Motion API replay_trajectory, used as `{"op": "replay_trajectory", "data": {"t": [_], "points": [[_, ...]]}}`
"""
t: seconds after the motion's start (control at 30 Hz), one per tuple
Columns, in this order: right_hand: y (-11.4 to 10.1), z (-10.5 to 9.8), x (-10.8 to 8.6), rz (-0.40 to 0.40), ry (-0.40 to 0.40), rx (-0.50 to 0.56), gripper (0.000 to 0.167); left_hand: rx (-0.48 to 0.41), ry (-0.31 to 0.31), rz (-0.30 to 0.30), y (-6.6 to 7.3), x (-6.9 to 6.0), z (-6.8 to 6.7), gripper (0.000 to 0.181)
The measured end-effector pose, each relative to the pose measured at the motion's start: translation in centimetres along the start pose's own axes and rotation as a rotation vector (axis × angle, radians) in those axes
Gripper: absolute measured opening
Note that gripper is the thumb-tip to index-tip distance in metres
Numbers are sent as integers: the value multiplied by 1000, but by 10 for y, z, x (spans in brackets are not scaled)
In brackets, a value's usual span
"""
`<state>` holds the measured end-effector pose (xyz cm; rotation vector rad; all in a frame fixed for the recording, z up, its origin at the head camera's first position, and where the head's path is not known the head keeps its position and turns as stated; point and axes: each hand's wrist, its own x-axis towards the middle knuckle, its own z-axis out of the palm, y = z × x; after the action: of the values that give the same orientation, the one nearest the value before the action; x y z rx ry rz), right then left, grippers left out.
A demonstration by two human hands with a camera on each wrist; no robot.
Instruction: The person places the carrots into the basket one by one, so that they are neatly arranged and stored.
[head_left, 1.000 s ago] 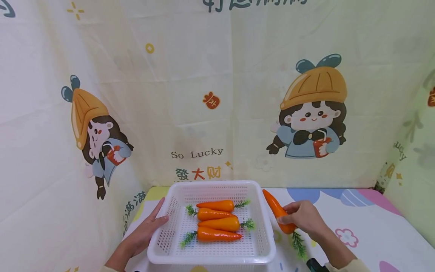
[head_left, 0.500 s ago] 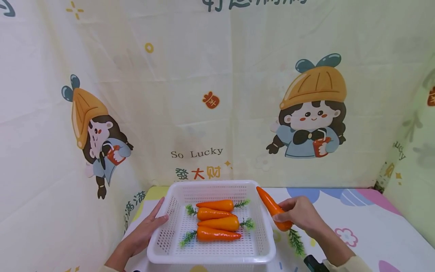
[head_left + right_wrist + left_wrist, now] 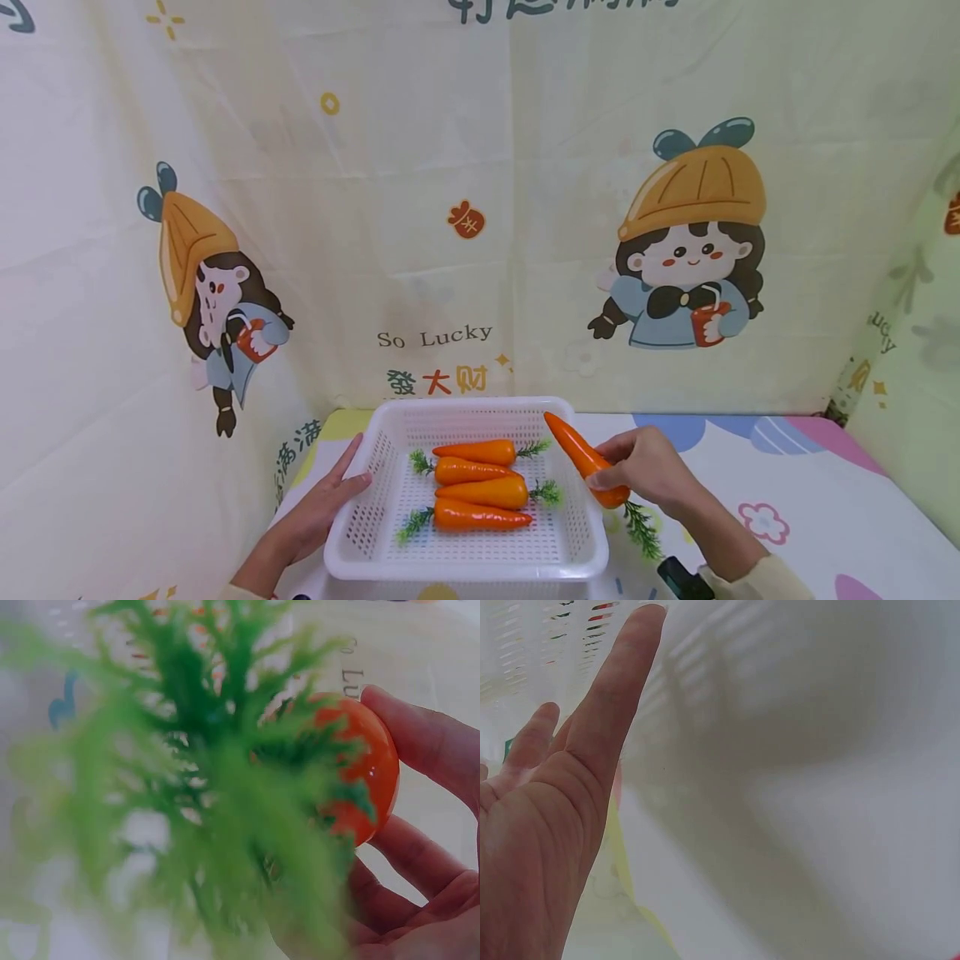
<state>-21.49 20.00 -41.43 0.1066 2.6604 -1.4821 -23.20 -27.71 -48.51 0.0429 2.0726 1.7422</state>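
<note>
In the head view my right hand [image 3: 654, 468] pinches an orange carrot [image 3: 583, 460] with feathery green leaves [image 3: 641, 530]. The carrot is tilted, its tip over the right rim of a white perforated plastic basket [image 3: 465, 572]. Leaves fill much of the right wrist view, partly hiding the carrot's rounded end [image 3: 367, 769]. My left hand [image 3: 318, 508] rests against the basket's left side, thumb at the rim and fingers straight. In the left wrist view a straight finger [image 3: 619, 682] lies by the basket wall. Several carrots [image 3: 482, 493] lie crosswise inside the basket.
The basket stands on a table with a patterned white cover [image 3: 750, 483]. A pale printed cloth [image 3: 540, 250] hangs behind it and along both sides. A dark device [image 3: 684, 577] sits at my right wrist.
My right hand has carried the carrot leftward, so its tip has come from beside the basket to over its right rim. The left hand and basket have stayed put.
</note>
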Motion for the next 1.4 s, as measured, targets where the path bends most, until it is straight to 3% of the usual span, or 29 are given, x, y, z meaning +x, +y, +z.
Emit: {"op": "replay_trajectory", "data": {"t": [0.67, 1.4], "points": [[-31, 22, -1, -100, -87, -61, 36, -6, 12, -8, 0, 0, -1, 84], [-52, 66, 6, -282, -335, -122, 32, -17, -8, -15, -4, 5, -4, 84]]}}
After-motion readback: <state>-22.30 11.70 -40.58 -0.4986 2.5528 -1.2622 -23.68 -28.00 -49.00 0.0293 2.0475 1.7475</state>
